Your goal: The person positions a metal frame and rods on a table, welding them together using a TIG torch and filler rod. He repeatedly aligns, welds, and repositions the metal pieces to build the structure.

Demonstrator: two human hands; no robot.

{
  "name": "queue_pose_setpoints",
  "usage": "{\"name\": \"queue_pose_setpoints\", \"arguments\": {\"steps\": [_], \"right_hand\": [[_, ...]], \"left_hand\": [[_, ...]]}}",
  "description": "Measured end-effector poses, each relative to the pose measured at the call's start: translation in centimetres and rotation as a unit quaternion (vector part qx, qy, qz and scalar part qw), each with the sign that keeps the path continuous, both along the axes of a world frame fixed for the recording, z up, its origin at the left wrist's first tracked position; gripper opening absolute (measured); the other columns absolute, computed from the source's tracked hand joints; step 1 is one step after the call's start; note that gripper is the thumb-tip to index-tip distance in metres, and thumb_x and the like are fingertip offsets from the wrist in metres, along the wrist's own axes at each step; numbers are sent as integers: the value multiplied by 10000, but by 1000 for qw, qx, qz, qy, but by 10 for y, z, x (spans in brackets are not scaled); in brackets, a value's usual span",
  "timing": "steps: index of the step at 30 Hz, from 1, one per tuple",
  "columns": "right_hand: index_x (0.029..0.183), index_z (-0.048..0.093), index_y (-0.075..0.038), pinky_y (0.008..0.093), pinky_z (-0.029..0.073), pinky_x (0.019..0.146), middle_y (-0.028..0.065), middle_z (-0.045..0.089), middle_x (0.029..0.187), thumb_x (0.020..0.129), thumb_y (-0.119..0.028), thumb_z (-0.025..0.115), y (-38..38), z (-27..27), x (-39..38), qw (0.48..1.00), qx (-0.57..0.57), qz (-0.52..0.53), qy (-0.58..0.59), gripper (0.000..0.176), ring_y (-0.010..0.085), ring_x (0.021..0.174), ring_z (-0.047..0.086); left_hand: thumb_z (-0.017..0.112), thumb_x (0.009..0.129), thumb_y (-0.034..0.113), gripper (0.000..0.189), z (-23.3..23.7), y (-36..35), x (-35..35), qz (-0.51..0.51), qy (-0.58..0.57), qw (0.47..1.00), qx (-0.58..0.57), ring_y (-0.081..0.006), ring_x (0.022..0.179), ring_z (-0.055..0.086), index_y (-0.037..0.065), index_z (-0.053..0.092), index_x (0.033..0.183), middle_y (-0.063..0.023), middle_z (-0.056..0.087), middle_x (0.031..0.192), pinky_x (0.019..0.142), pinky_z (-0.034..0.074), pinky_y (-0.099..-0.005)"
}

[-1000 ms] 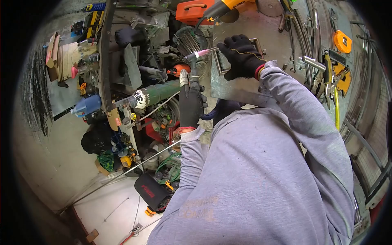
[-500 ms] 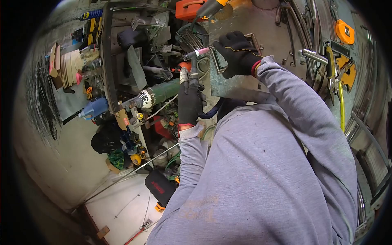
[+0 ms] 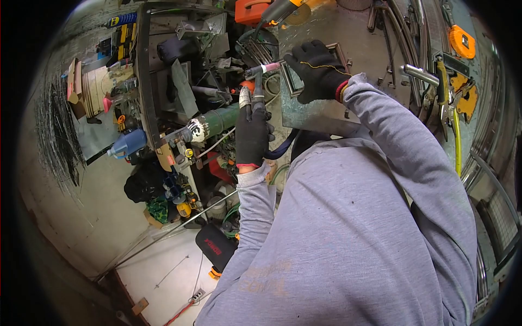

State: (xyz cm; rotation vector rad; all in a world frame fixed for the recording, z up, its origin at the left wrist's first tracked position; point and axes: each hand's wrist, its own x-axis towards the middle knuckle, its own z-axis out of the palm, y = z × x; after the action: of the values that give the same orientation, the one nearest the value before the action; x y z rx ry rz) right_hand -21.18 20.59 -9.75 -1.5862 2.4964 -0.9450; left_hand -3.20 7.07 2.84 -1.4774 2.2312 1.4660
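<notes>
My left hand (image 3: 253,136), in a black glove with a pale covering on one finger, is closed around the handle of a TIG welding torch (image 3: 257,84). The torch's pink nozzle (image 3: 270,67) points right, its tip close to the left side of a small rectangular metal frame (image 3: 294,82). That frame lies on a metal worktable (image 3: 310,115). Across its middle lies my black-gloved right hand (image 3: 318,70), fingers bent over the frame and gripping it; the palm hides part of the frame.
On the table's right are metal bars (image 3: 399,32), an orange tape measure (image 3: 461,42), a hammer (image 3: 421,74) and locking pliers (image 3: 447,117). Beyond the left edge sit a green gas cylinder (image 3: 220,121) and scrap metal. A yellow-black power tool (image 3: 283,11) is at the far edge.
The view has shifted slightly. Both hands, the torch and the frame keep nearly the same positions relative to each other.
</notes>
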Motion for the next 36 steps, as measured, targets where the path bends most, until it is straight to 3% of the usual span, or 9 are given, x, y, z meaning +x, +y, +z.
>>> {"name": "queue_pose_setpoints", "arguments": {"steps": [9,11,13,15,17,18,20,27,36], "right_hand": [[1388,603,-3,504,406,1124,198,610,1278,528,-427,925,0,-4,-1,1000,-14,4,-3,1012,380,1226,562],[1268,664,-11,492,489,995,172,660,1172,605,-434,904,1,-7,-2,995,-88,-8,50,822,356,1097,631],[1206,665,-33,487,548,867,159,702,1049,677,-451,893,3,-31,9,977,7,48,-208,712,346,947,694],[1167,655,-46,484,572,759,152,717,935,729,-468,882,-2,-36,11,985,0,43,-167,650,343,815,715],[1234,659,-44,487,557,880,159,706,1061,674,-460,904,-1,-30,6,969,40,51,-240,739,352,959,699],[1314,630,-34,509,479,1014,187,644,1204,634,-460,919,0,-19,4,990,-4,30,-136,853,387,1129,612],[1435,595,-23,552,358,1191,219,562,1367,581,-433,928,0,-13,1,998,-47,14,-33,1005,426,1300,519],[1410,604,-20,536,376,1165,200,578,1338,562,-432,917,0,-4,0,1000,-8,5,-29,994,391,1279,533],[1392,615,-16,509,401,1133,183,609,1270,534,-436,924,-2,-4,0,1000,-13,-5,4,1004,376,1223,558]], "left_hand": [[558,1113,276,304,5,6,-3,-17,2,999,-44,-77,579,562,25,595,1280,-6,588,823,474,467,-256],[556,1114,265,281,7,9,-6,-23,-10,999,-47,-83,590,550,13,598,1231,-6,580,830,491,475,-260],[558,1114,257,238,10,16,-10,8,-5,999,-45,-87,581,563,21,590,1112,-3,579,823,488,474,-269],[561,1115,250,236,8,14,-7,10,0,999,-42,-93,570,575,17,596,1103,1,570,814,485,472,-277],[547,1111,235,280,7,13,-7,-16,-21,998,-53,-88,587,562,9,592,1270,0,564,823,494,473,-280],[547,1111,235,280,10,15,-8,-16,-20,998,-53,-88,587,562,9,592,1270,0,564,823,494,473,-280],[528,1098,223,560,18,20,-11,-66,-14,995,-71,-78,626,529,55,380,1611,-8,572,854,509,463,-273],[549,1102,263,260,15,16,-10,-6,-5,1000,-19,-80,593,528,36,569,1227,-4,570,843,497,457,-261],[544,1103,244,283,7,12,-8,-25,-23,998,-60,-100,586,544,4,585,1247,-18,575,816,493,467,-285]]}}
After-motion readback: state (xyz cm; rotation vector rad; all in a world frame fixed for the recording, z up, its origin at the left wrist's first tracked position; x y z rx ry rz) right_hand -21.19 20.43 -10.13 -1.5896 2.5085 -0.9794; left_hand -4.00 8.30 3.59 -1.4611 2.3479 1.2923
